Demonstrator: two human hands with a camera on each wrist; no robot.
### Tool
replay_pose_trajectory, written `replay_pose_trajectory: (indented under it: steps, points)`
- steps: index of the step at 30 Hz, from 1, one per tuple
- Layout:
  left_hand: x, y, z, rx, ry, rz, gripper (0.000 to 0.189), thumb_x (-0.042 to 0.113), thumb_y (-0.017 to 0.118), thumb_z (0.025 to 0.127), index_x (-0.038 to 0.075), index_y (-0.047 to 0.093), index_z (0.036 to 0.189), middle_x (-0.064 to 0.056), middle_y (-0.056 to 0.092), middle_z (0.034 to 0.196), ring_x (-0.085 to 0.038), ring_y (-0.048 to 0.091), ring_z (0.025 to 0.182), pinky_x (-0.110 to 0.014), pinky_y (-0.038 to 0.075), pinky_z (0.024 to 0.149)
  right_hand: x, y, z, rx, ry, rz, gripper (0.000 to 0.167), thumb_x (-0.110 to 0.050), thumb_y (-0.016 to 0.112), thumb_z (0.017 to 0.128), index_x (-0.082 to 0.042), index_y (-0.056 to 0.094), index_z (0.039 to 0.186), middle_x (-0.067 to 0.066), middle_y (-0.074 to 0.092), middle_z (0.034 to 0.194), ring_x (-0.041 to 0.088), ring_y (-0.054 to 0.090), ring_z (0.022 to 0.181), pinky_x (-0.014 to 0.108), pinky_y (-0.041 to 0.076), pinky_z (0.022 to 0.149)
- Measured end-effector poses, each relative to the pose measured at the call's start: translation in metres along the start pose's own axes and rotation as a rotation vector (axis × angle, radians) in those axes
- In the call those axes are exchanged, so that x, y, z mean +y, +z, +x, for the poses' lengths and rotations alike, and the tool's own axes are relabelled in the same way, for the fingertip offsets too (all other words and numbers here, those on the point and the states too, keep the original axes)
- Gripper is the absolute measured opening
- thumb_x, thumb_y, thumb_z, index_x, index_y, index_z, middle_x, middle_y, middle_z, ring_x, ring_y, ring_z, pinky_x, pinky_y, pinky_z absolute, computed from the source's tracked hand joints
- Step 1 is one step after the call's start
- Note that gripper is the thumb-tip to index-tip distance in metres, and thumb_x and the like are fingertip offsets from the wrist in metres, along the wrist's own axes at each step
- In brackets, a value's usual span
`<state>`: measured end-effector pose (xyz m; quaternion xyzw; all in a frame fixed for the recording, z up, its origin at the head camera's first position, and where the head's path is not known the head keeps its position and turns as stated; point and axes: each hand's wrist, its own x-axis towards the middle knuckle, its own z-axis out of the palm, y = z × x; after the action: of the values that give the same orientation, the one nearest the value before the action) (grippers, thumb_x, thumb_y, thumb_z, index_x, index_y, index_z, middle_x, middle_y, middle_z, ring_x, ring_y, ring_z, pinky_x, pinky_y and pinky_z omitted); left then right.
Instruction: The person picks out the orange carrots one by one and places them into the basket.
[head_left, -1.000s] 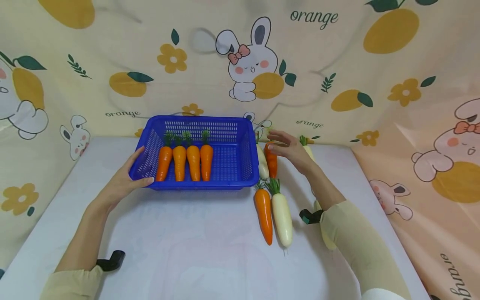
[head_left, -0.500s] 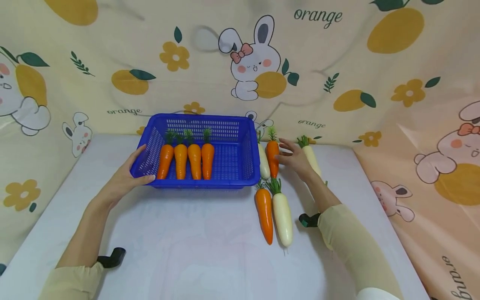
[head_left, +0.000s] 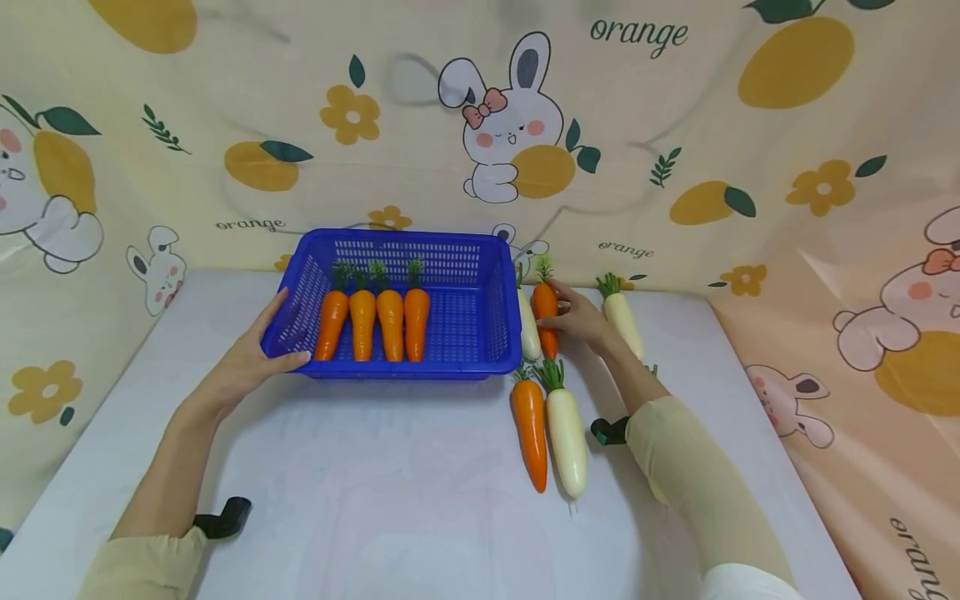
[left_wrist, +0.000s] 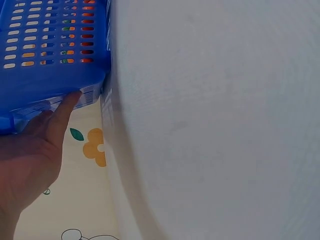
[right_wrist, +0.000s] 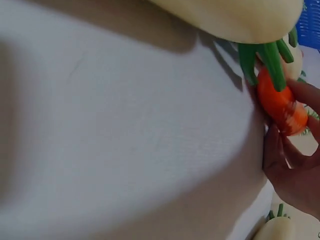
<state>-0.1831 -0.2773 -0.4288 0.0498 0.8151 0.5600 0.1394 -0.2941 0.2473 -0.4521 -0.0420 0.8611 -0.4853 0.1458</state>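
Note:
My left hand (head_left: 243, 358) holds the left end of a blue plastic basket (head_left: 408, 367), its thumb on the front rim and its fingers along the side. Several orange carrots (head_left: 363, 325) with green tops lie in a row inside it. To the basket's right, my right hand (head_left: 583, 319) has its thumb and fingers around another carrot (head_left: 545, 304), which lies on the table. In the right wrist view the fingers sit on both sides of that carrot (right_wrist: 275, 95). A white radish (head_left: 528, 329) lies between this carrot and the basket.
Nearer the front, a carrot (head_left: 531, 433) and a white radish (head_left: 567, 442) lie side by side. Another white radish (head_left: 621, 321) lies right of my right hand; one more is mostly hidden under that forearm. A printed cloth (head_left: 405, 167) stands behind the white table (head_left: 337, 483).
My right hand drew back rightward from the carrot's top, lowered, then closed in on the carrot's body. The left hand and basket stayed in place.

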Motion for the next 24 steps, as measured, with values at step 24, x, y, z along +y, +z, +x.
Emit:
replay_pose_trajectory:
  steps: [24]
  points:
    - [0.003,0.000,-0.002,-0.004,-0.009,0.031,0.097,0.026,0.069,0.094,0.039,-0.002,0.159,-0.011,-0.011,0.166,-0.044,-0.009,0.149,-0.074,0.003,0.111,-0.015,-0.013,-0.017,0.013,0.013,0.442,0.081,0.000,0.068,0.091,-0.030,0.031,0.156,0.024,0.039,0.145,0.024,0.060,0.104,0.031,0.056,0.083]
